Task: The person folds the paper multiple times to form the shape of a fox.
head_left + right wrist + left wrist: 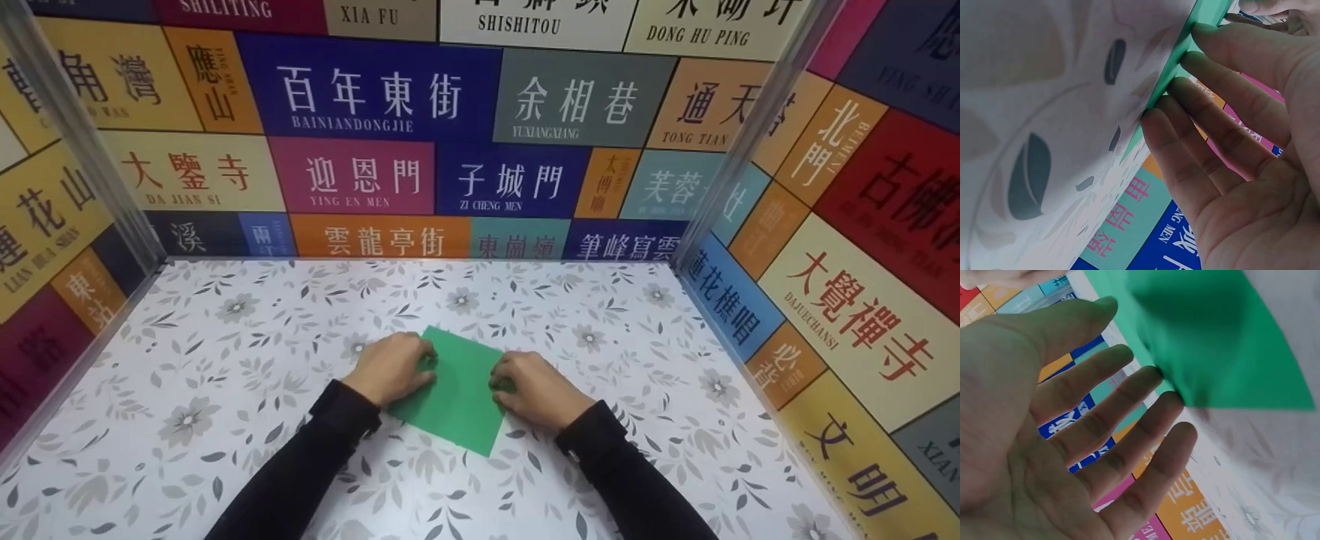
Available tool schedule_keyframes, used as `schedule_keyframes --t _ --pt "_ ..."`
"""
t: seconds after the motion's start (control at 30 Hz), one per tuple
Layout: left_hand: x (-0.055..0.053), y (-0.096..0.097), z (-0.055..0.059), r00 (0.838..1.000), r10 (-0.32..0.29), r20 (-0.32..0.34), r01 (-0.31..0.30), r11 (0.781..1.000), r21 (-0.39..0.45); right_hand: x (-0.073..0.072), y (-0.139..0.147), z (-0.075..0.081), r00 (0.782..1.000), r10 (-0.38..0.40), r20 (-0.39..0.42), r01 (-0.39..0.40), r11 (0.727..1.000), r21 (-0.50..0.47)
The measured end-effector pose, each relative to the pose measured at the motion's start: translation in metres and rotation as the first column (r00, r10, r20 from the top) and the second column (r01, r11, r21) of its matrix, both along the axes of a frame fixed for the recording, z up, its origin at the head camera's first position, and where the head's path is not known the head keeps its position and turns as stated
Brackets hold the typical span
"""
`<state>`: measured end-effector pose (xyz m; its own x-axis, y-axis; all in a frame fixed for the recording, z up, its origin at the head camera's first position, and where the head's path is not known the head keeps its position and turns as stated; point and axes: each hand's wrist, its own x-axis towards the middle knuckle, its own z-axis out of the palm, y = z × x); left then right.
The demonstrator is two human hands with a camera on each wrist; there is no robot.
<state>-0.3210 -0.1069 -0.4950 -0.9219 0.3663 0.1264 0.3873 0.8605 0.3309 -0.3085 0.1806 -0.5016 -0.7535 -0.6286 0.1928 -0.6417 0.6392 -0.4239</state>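
A square sheet of green paper (459,394) lies turned at an angle on the flower-patterned table. My left hand (396,366) is at its left side; in the left wrist view its fingers (1117,422) are spread and nearly straight, tips at the edge of the sheet, thumb apart. At the opposite side is my right hand (536,386). Its fingertips (1154,121) line up along the sheet's edge in the right wrist view, with the fingers only slightly bent. Neither thumb is closed against the fingers.
The white table (247,442) has a grey leaf and flower print. Colourful panels with Chinese lettering (367,90) rise behind it and on both sides. Metal corner posts (731,150) stand at the back left and back right.
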Motion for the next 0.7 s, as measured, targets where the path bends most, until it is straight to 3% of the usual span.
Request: schedule_keyframes --t 0.47,0.7 --pt "-0.045 0.000 0.003 0.999 0.007 -0.044 -0.008 1.000 -0.026 0.001 0.002 -0.001 0.999 -0.023 0.044 0.023 1.000 0.002" --pt "-0.055 0.001 0.001 0.995 0.021 -0.095 -0.025 0.999 -0.036 0.001 0.001 0.000 1.000 0.006 -0.006 -0.007 1.000 -0.006"
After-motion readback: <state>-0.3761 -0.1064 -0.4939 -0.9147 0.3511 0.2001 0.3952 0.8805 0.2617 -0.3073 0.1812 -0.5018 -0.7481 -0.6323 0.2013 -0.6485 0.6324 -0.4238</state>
